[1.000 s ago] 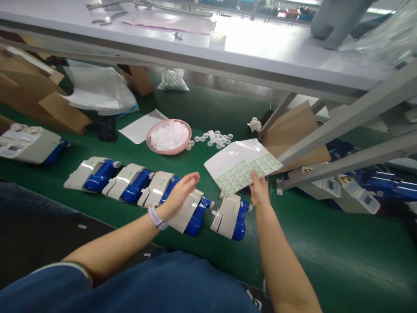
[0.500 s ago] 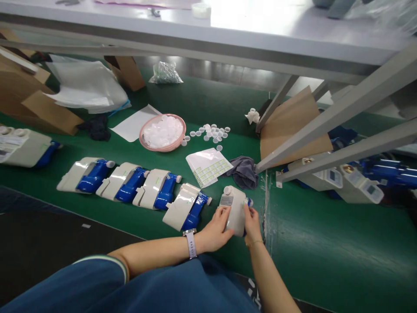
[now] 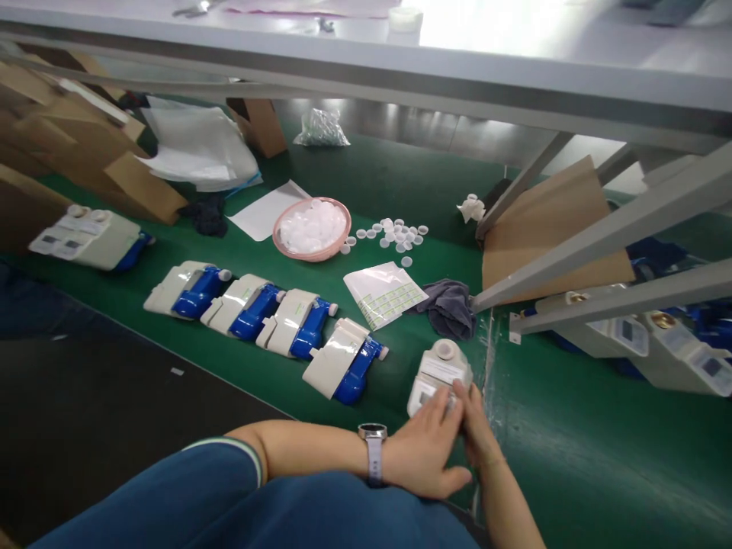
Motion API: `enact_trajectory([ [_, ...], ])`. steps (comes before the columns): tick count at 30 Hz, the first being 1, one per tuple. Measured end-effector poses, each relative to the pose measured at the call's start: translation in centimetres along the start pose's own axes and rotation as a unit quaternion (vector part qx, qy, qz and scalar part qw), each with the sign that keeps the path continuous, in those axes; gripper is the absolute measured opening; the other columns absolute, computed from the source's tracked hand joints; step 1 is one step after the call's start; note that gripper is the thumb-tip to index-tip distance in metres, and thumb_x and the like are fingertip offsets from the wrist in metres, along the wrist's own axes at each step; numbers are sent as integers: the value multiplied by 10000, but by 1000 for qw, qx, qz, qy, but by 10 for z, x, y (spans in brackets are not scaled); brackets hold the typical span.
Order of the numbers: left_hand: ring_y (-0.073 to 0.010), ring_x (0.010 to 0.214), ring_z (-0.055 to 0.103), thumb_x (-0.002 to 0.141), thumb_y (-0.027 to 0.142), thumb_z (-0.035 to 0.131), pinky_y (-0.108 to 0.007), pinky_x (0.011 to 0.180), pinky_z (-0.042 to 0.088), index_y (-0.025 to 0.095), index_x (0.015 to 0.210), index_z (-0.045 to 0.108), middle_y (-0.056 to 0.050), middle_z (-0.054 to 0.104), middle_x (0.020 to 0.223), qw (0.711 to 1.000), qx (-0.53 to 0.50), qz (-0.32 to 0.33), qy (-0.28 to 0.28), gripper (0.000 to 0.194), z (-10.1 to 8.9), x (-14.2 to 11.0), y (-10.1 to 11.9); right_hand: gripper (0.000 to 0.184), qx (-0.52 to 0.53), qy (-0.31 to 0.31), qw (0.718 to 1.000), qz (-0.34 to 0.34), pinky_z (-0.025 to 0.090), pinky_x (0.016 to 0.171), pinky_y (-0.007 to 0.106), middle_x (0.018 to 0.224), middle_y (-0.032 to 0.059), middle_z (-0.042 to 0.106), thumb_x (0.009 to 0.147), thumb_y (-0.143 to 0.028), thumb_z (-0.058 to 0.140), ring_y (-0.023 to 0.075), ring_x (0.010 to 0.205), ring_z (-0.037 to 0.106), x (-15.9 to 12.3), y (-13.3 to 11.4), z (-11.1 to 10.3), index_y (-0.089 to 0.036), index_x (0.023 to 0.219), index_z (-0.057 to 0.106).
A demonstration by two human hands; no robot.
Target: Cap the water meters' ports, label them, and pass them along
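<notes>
In front of me stands a cream meter unit [image 3: 439,372], its top face with a white round cap, a pale label strip and a small display window turned up. My left hand [image 3: 426,450] lies across its near end, fingers stretched out and thumb spread, covering part of the display. On the unit's right side is my right hand [image 3: 479,431], its fingers curled over the edge beside my left fingertips. The far fingers and the unit's underside are hidden. To the left, a cream-and-blue meter unit [image 3: 345,360] lies on its side in a row of several alike.
A pink basin [image 3: 280,242] of white caps stands beyond the row, with loose caps [image 3: 399,235] beside it. Nearer are a label sheet [image 3: 384,293] and a grey cloth [image 3: 451,309]. A slanting metal leg [image 3: 572,244] and a shelf edge [image 3: 366,72] enclose the bench.
The meter unit has been turned so its label and display face up. My left hand has moved right, over its near end. The whole view has also shifted.
</notes>
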State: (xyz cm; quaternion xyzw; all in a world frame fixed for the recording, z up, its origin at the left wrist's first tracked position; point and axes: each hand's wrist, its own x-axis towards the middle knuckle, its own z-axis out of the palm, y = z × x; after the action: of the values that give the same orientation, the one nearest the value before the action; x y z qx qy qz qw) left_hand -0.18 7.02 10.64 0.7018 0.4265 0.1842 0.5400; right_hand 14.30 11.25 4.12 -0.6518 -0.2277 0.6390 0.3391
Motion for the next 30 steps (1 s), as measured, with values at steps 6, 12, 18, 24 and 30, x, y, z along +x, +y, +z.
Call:
enact_trajectory([
  [6,-251,1321,368,865,325,515,-372,1133,271,200,1255,550,-81,443,1397,979,-143,69,130,411,-23,-38,-15,474,84,-25,983,164,520,872,490,799,69,734,616,-466,730,302,803,692,-3,-14,-52,-174,976,632],
  [12,-222,1337,314,910,374,425,-412,1140,192,245,1207,491,-57,432,1380,693,-347,-333,538,330,-61,-151,-115,518,73,-58,987,130,497,921,494,906,67,740,612,-446,758,299,862,689,-7,4,-42,-183,1038,626],
  [18,-285,1037,551,834,633,433,-459,898,440,172,961,604,-115,615,1034,626,-560,-428,335,508,-76,-134,-153,522,81,-115,984,109,520,898,435,936,37,734,598,-408,787,273,902,681,-14,25,21,-191,1035,603],
  [24,-242,981,544,755,577,635,-439,828,485,206,1081,512,-81,569,1054,730,-506,-310,339,509,-56,-113,-134,515,70,-112,985,110,536,872,392,925,37,735,593,-404,787,257,902,682,-15,27,31,-185,1025,612],
  [30,-248,950,569,682,423,756,-388,730,530,222,1218,436,-110,538,1167,789,-470,-239,316,656,-54,-90,-113,528,50,-126,981,135,555,819,401,911,60,738,609,-408,778,275,891,687,-17,14,25,-176,1050,602],
])
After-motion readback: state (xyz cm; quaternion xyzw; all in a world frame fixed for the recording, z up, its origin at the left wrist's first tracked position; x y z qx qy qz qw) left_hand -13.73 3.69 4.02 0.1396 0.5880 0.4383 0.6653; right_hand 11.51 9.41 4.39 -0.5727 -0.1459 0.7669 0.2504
